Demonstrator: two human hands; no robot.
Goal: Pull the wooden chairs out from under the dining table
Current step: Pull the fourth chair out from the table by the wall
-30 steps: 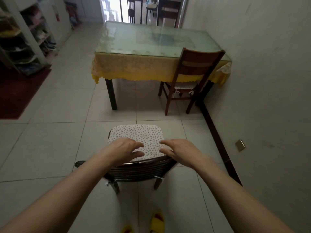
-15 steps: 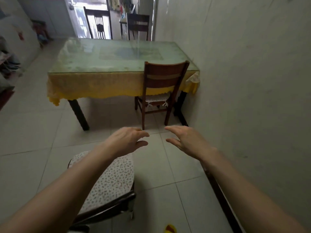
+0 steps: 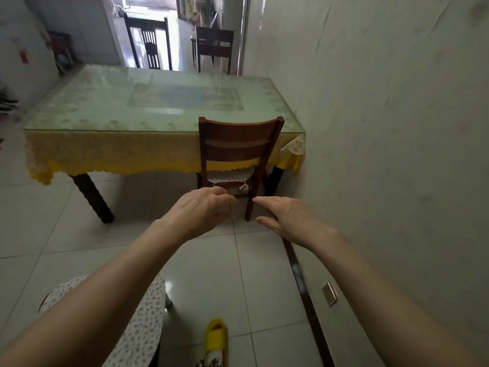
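Note:
A dark wooden chair (image 3: 238, 144) with a white seat cushion is tucked under the near right end of the dining table (image 3: 111, 112), which has a glass top and a yellow cloth skirt. My left hand (image 3: 201, 210) and my right hand (image 3: 285, 218) reach forward, fingers apart and empty, short of the chair's back. A second chair with a flowered cushion (image 3: 143, 321) stands free on the floor at the lower left, behind my left arm.
A grey wall (image 3: 397, 128) runs close along the right, with a dark skirting strip (image 3: 304, 287) at its foot. Two more dark chairs (image 3: 214, 46) stand beyond the table by the doorway. My yellow slipper (image 3: 216, 337) is on the tiles below.
My hands have let go of the flowered-cushion chair's back and moved forward. I have stepped right and nearer the table, so that chair now lies at the lower left.

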